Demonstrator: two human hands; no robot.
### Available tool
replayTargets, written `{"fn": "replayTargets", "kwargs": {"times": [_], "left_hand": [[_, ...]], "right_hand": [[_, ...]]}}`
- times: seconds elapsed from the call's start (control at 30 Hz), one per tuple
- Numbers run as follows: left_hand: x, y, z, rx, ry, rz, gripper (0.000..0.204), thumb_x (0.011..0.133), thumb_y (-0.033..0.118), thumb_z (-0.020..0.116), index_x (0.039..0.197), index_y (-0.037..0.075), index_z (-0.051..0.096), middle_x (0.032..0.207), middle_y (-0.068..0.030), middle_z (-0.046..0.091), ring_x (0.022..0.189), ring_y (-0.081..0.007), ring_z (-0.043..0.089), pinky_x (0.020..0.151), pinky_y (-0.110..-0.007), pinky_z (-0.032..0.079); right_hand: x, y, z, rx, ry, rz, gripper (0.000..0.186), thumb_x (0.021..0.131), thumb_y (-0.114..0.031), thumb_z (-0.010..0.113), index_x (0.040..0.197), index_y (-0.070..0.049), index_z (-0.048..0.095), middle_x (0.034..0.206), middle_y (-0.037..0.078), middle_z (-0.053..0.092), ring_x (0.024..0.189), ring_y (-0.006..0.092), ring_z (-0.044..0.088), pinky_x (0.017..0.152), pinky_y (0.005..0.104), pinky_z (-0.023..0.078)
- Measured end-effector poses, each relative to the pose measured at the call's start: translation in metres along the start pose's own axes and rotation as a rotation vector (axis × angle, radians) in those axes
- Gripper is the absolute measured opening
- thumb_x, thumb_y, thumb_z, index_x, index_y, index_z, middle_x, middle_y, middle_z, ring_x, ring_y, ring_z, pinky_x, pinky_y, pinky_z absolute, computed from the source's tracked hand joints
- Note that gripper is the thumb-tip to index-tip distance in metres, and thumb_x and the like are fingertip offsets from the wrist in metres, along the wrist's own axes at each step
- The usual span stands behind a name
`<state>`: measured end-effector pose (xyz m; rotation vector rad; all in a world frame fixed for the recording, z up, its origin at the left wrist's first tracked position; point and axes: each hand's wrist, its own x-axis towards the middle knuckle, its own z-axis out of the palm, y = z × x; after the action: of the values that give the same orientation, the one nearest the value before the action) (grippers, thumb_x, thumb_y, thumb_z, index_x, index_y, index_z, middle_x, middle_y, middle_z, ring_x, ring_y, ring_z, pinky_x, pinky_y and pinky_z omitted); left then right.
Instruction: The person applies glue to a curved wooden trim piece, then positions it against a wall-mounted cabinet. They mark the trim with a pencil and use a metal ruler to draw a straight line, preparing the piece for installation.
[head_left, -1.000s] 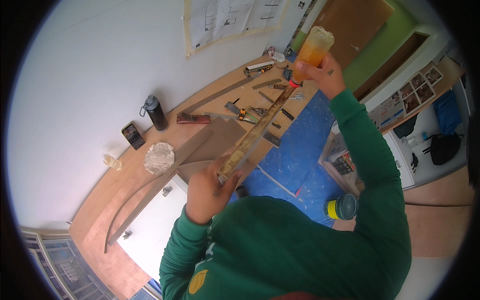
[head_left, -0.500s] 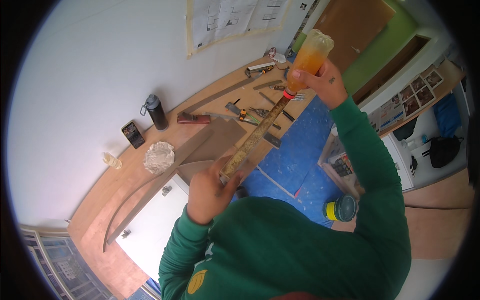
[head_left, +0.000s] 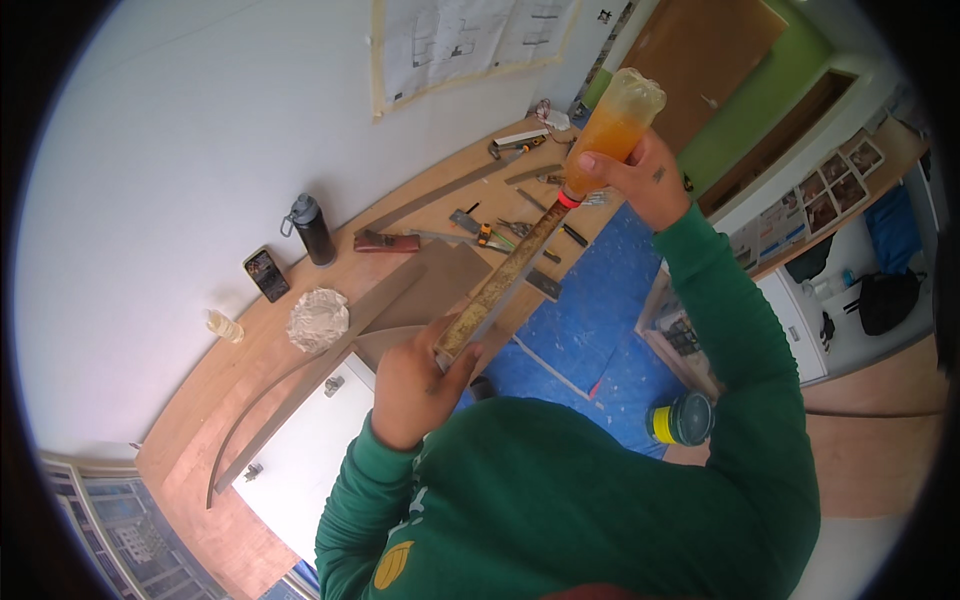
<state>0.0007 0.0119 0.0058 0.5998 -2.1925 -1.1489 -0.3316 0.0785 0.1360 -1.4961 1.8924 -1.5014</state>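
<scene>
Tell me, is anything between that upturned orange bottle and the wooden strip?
Nothing visible. The right hand tips the bottle so its nozzle meets the strip, which the left hand holds by its near end.

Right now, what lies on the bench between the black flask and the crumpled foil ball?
In the head view, a dark phone lies on the wooden bench, between the black flask and the foil ball.

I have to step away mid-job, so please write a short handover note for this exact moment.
Left hand: grips the near end of the wooden strip, held up above the workbench.
Right hand: holds the glue bottle upside down, nozzle at the strip's far end.
Done: the strip's face looks yellowish along its length, perhaps glue.
Left: cannot tell how much more it needs.
</scene>
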Motion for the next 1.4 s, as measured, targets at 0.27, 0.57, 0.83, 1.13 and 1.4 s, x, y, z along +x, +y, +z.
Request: {"fn": "replayTargets", "kwargs": {"times": [0.27, 0.57, 0.83, 1.13, 1.4], "left_hand": [[0.0, 0.009, -0.001, -0.037, -0.015, -0.052, 0.038, 0.092, 0.022, 0.077, 0.119, -0.003, 0.069, 0.088, -0.0229, 0.075, 0.075, -0.037, 0.073, 0.071, -0.04, 0.057], [0.001, 0.012, -0.003, -0.014, -0.043, -0.084, 0.039, 0.092, 0.023, 0.078, 0.119, -0.003, 0.069, 0.087, -0.0223, 0.075, 0.072, -0.036, 0.073, 0.07, -0.04, 0.056], [-0.003, 0.009, 0.0, -0.014, -0.026, -0.061, 0.041, 0.091, 0.022, 0.077, 0.124, -0.001, 0.067, 0.08, -0.0219, 0.07, 0.063, -0.0358, 0.068, 0.064, -0.041, 0.053], [-0.006, 0.01, -0.001, 0.069, 0.001, -0.045, 0.045, 0.09, 0.025, 0.081, 0.123, -0.003, 0.068, 0.076, -0.0195, 0.072, 0.056, -0.0283, 0.068, 0.058, -0.035, 0.053], [-0.003, 0.019, 0.002, -0.015, -0.053, -0.169, 0.038, 0.09, 0.023, 0.079, 0.121, 0.003, 0.069, 0.089, -0.0232, 0.072, 0.08, -0.0435, 0.071, 0.07, -0.043, 0.057]], "right_hand": [[0.022, 0.023, -0.038, -0.07, 0.11, 0.065, 0.045, 0.091, -0.016, 0.082, 0.127, -0.001, 0.059, 0.115, 0.008, 0.07, 0.105, 0.0167, 0.068, 0.093, 0.0349, 0.058], [0.027, 0.032, -0.048, -0.096, 0.101, 0.032, 0.044, 0.092, -0.016, 0.081, 0.127, -0.001, 0.059, 0.114, 0.008, 0.07, 0.105, 0.0155, 0.067, 0.093, 0.0348, 0.056], [0.008, 0.012, -0.018, -0.077, 0.074, -0.013, 0.041, 0.092, -0.016, 0.081, 0.124, -0.001, 0.06, 0.113, 0.008, 0.07, 0.101, 0.0148, 0.068, 0.091, 0.0329, 0.057], [-0.021, -0.025, 0.02, 0.128, -0.19, -0.009, 0.034, 0.094, -0.013, 0.077, 0.122, -0.002, 0.061, 0.107, 0.005, 0.07, 0.098, 0.0133, 0.068, 0.088, 0.0319, 0.056], [-0.02, -0.016, 0.014, 0.774, 0.041, 0.046, 0.036, 0.102, -0.035, 0.069, 0.121, -0.005, 0.063, 0.107, 0.009, 0.071, 0.099, 0.0205, 0.071, 0.086, 0.0352, 0.061]]}}
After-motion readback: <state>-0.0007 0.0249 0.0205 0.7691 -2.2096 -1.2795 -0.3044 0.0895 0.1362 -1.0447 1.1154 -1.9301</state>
